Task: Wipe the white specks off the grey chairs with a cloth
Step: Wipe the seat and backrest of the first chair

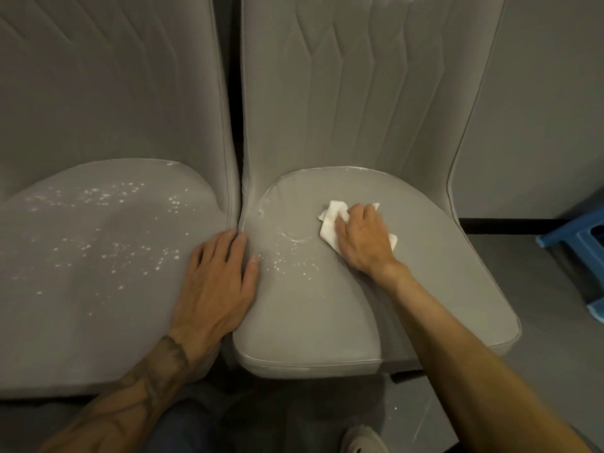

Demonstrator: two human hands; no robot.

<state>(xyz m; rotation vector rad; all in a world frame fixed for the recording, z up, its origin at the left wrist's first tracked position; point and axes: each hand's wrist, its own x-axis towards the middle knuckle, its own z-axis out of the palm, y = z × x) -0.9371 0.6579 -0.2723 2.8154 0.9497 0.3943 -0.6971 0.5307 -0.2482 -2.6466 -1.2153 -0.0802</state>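
Two grey upholstered chairs stand side by side. The left chair's seat [98, 289] carries white specks [108, 253] scattered over most of it. On the right chair's seat [327, 305] a patch of white specks [287, 259] and a curved smear lie near its left side. My right hand [362, 240] presses a crumpled white cloth [330, 220] flat on the middle of the right seat. My left hand [215, 286] lies flat, fingers apart, across the gap where the two seats meet, holding nothing.
A blue plastic stool [581, 256] stands on the grey floor at the right edge. A grey wall with a dark skirting strip runs behind the chairs. My shoe [362, 439] and trouser leg show at the bottom.
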